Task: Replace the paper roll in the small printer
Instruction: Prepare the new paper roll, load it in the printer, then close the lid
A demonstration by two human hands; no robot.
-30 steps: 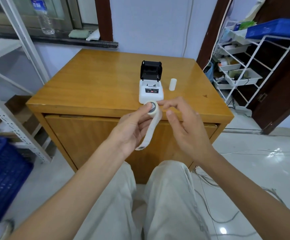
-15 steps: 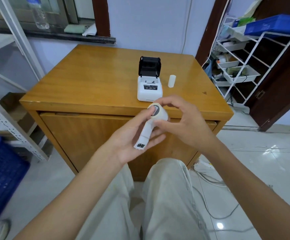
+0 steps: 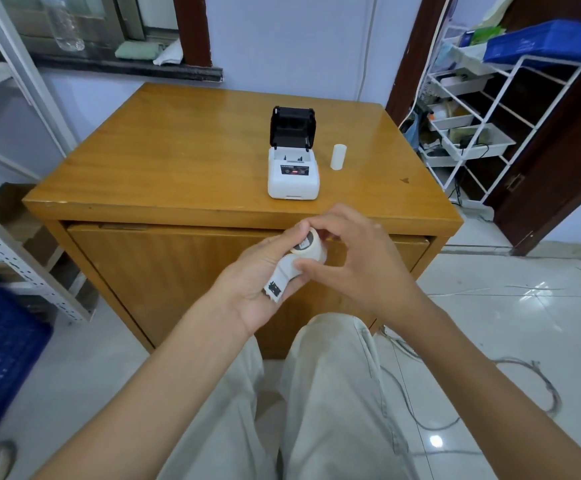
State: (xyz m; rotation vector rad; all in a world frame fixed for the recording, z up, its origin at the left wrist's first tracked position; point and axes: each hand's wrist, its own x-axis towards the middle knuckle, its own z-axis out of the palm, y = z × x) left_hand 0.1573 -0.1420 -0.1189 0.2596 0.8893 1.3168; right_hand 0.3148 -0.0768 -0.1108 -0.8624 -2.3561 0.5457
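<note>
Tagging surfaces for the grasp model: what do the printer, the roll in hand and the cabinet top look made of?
Printer: smooth moulded plastic by the look, matte white body, black raised lid.
Roll, held between the left hand and right hand: matte white paper, its loose tail bending limply.
Cabinet top: wood or wood veneer, visible grain, glossy varnish giving reflections.

The paper roll has come down from the tabletop edge; its loose tail, earlier hanging free, now lies across the left hand's fingers, right hand's thumb pressing it.
</note>
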